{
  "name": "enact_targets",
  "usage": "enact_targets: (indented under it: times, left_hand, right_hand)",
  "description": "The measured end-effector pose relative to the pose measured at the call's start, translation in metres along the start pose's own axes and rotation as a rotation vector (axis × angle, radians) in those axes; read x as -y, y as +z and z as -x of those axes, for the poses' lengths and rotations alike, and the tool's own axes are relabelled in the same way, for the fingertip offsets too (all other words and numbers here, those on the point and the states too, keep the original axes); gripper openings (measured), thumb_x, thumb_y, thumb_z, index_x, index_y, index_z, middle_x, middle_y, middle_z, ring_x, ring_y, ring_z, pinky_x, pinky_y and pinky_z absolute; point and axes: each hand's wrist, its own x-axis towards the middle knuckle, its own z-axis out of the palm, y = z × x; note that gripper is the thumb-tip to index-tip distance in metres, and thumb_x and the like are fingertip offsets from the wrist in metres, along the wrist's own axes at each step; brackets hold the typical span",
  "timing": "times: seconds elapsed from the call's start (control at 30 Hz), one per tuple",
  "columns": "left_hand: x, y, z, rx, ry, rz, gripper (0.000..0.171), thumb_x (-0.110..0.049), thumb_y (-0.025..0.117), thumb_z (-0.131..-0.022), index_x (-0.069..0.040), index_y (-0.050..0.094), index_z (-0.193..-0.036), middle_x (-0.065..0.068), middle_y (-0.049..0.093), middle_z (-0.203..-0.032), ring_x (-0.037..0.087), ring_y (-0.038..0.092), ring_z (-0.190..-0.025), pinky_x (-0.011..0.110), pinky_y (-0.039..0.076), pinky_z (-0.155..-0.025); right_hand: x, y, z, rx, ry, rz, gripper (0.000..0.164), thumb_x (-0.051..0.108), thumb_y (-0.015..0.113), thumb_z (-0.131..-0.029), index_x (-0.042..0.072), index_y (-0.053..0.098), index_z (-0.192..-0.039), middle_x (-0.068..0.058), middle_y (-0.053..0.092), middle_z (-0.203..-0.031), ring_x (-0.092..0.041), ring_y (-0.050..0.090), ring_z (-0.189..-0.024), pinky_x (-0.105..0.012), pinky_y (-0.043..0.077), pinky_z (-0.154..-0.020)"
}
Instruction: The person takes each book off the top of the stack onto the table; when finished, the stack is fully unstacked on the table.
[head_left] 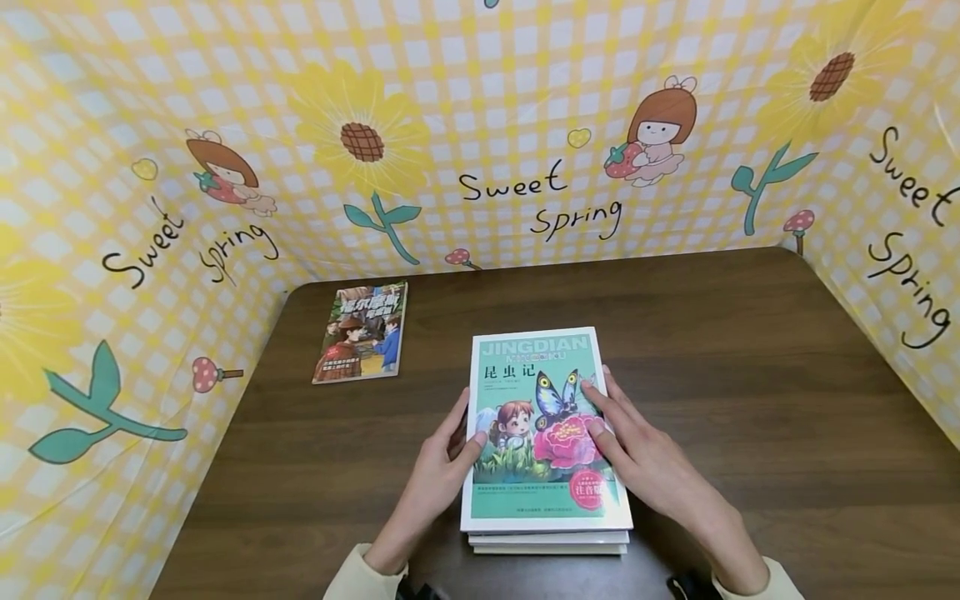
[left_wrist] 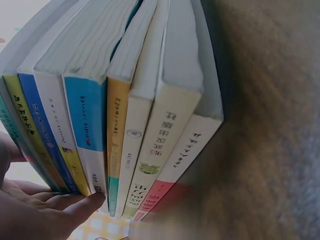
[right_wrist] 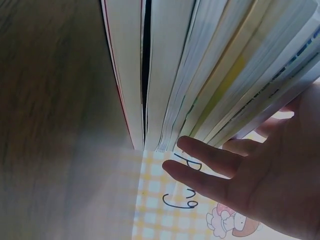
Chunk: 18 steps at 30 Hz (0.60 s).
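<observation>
A tall stack of books (left_wrist: 85, 115) stands on the table, spines toward my left hand and page edges toward my right. On top lies a green-covered children's book (head_left: 517, 500) with a butterfly, a pink flower and a child on it. My left hand (head_left: 444, 461) rests along the left side, fingers on the spines, thumb at the top book's edge. Against the right side lies my right hand (head_left: 648, 454), its thumb and a finger reaching over the cover. In the right wrist view its lower fingers (right_wrist: 210, 160) are extended beside the page edges.
A single comic-style paperback (head_left: 363, 333) lies at the back left of the dark wooden table (head_left: 675, 333). Yellow checked cloth (head_left: 517, 100) with flowers and lettering hangs around the back and both sides of the table.
</observation>
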Motion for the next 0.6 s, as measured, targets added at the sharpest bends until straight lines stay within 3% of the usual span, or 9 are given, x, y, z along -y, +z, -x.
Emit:
enact_targets:
  times: [0.2,0.6]
  left_hand:
    - [0.0019,-0.0019,-0.0006,-0.009,0.005,0.04,0.063,-0.017,0.056,-0.099,-0.015,0.025,-0.153,0.011,0.027,-0.156,0.028,0.037,-0.136,0.038,0.035,-0.103]
    - [0.0047,-0.0019,0.0,-0.011,0.013,0.096,0.063,-0.013,0.055,-0.099,-0.014,0.025,-0.154,0.009,0.024,-0.157,0.026,0.031,-0.139,0.034,0.033,-0.104]
  right_hand:
    - [0.0026,0.0008,-0.0006,0.0,0.002,0.002,0.058,0.05,0.041,-0.1,0.037,0.022,-0.153,0.001,0.007,-0.162,-0.042,0.045,-0.129,-0.065,0.041,-0.091]
    - [0.0028,0.0031,-0.002,0.002,-0.006,-0.017,0.058,0.05,0.04,-0.1,0.036,0.022,-0.154,0.001,0.005,-0.162,-0.04,0.038,-0.134,-0.064,0.04,-0.093]
